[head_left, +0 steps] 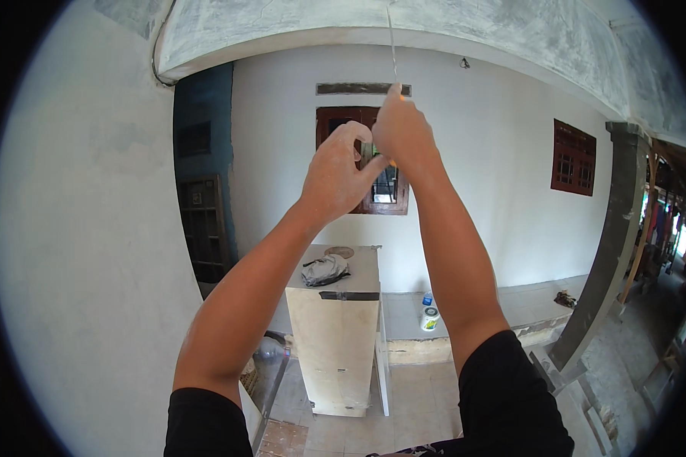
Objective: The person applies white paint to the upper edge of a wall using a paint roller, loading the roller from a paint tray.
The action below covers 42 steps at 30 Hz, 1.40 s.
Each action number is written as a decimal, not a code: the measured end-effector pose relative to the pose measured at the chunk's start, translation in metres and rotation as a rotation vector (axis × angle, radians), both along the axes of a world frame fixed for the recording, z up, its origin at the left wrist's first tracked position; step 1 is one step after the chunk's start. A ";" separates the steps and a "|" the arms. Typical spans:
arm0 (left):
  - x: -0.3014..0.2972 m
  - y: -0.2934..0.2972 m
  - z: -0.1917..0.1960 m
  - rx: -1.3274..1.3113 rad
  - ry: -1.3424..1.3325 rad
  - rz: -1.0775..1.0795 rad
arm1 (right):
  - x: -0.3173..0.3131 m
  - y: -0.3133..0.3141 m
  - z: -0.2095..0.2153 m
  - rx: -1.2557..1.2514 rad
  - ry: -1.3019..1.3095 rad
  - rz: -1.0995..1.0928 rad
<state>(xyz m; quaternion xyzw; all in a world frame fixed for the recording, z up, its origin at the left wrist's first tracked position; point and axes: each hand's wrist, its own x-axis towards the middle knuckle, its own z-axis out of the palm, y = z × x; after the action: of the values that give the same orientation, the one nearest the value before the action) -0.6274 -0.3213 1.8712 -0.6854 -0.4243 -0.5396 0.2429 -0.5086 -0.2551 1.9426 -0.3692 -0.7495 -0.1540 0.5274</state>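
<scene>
Two black sleeves sit closest, at 6 o'clock, and two bare arms reach up from them toward 12 o'clock. The thing they go for is a thin wire. It is pale, stiff-looking and very skinny, and it hangs down from the rough grey ceiling beam at 12 o'clock. The right hand is closed around the bottom end of the wire, pinching it at the fingertips. The left hand is just beside it, at its 8 o'clock, touching it. Its thumb and first finger curl into a round ring, and I cannot tell if it holds anything. Behind the hands is a dark red wooden window in a smooth white wall. Lower down, near 6 o'clock, stands a tall pale cabinet with a crumpled grey cloth on top.
</scene>
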 end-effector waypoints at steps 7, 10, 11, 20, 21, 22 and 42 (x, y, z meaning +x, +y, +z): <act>0.014 0.010 0.003 0.031 0.030 -0.053 | 0.023 0.010 0.046 -0.007 0.047 0.055; 0.022 0.020 0.002 0.132 0.047 -0.033 | 0.012 0.030 0.050 0.037 0.092 0.029; 0.025 0.023 0.000 0.116 0.023 -0.047 | 0.012 0.035 0.043 0.032 0.091 0.028; -0.004 -0.008 -0.030 -0.175 0.316 0.163 | 0.024 -0.007 -0.074 -0.150 -0.029 -0.047; -0.006 -0.013 -0.030 -0.224 0.301 0.151 | 0.026 -0.009 -0.072 -0.136 -0.023 -0.068; -0.006 -0.017 -0.029 -0.221 0.301 0.147 | 0.027 -0.009 -0.063 -0.134 -0.022 -0.072; -0.037 -0.034 -0.043 0.035 0.068 0.133 | 0.001 -0.013 -0.050 -0.078 0.006 0.041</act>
<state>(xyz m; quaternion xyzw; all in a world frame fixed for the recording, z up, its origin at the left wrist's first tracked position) -0.6643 -0.3549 1.8283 -0.6692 -0.4510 -0.5061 0.3043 -0.5078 -0.2685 1.8930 -0.3745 -0.7610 -0.1126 0.5177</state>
